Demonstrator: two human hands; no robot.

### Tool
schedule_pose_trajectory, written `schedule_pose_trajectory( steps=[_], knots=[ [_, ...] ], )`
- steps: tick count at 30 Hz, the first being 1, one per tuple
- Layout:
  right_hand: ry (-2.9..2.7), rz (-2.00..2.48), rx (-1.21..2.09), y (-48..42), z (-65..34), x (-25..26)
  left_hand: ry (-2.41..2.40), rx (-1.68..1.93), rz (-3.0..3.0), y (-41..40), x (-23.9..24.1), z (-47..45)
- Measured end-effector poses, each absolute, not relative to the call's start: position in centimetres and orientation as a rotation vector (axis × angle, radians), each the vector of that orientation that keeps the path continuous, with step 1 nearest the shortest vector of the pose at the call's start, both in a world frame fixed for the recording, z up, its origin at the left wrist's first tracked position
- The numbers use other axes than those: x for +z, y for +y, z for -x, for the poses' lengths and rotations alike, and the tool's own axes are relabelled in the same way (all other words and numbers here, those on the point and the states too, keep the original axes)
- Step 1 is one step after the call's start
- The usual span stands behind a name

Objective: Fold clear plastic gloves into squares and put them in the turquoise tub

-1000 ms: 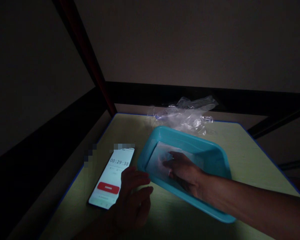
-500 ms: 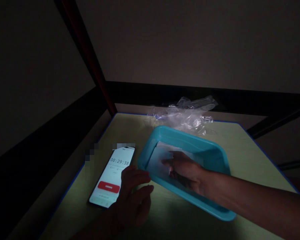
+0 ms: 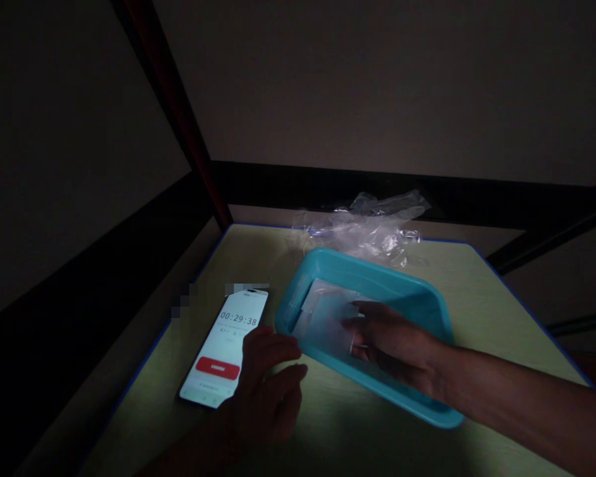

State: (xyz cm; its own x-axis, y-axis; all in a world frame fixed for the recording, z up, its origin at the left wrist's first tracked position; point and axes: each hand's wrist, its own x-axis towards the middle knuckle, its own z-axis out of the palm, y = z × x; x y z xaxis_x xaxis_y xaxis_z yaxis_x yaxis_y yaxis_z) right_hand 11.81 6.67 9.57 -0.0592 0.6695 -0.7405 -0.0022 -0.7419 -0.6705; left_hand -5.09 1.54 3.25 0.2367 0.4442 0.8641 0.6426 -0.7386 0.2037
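Observation:
A turquoise plastic tray [image 3: 372,270] sits at an angle on the table. My right hand [image 3: 395,338] reaches into it from the right, its thumb and fingers closed on the edge of a thin, whitish, see-through sheet [image 3: 328,323]. Whether that sheet is plastic or paper I cannot tell. Pale paper-like pieces [image 3: 322,289] lie beneath it on the tray floor. Beside the tray's near left corner is my left hand [image 3: 273,384], fingers loosely bent and apart, with nothing visible in them. It covers the lower right edge of a lit phone [image 3: 223,344].
Crumpled clear plastic [image 3: 372,228] lies behind the tray along the table's far edge. The pale table [image 3: 179,358] has a blue rim. Dark walls stand behind it and to the left. The phone shows a running timer and a red button.
My right hand has shifted a little to the right inside the tray, and the whitish sheet has slid with it, uncovering more of the pieces beneath. My left hand has hardly moved.

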Motion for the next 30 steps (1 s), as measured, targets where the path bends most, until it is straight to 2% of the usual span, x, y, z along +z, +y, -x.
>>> schedule_pose_trajectory(
  steps=[24,30],
  knots=[
    [-0.735,1.666,1.900,7.4,-10.0,9.6,-1.051,-1.475,2.390,1.7,3.0,4.5],
    [-0.725,1.628,2.069,7.8,-10.6,10.2,-1.066,-1.461,2.363,1.6,3.0,4.7]
  ],
)
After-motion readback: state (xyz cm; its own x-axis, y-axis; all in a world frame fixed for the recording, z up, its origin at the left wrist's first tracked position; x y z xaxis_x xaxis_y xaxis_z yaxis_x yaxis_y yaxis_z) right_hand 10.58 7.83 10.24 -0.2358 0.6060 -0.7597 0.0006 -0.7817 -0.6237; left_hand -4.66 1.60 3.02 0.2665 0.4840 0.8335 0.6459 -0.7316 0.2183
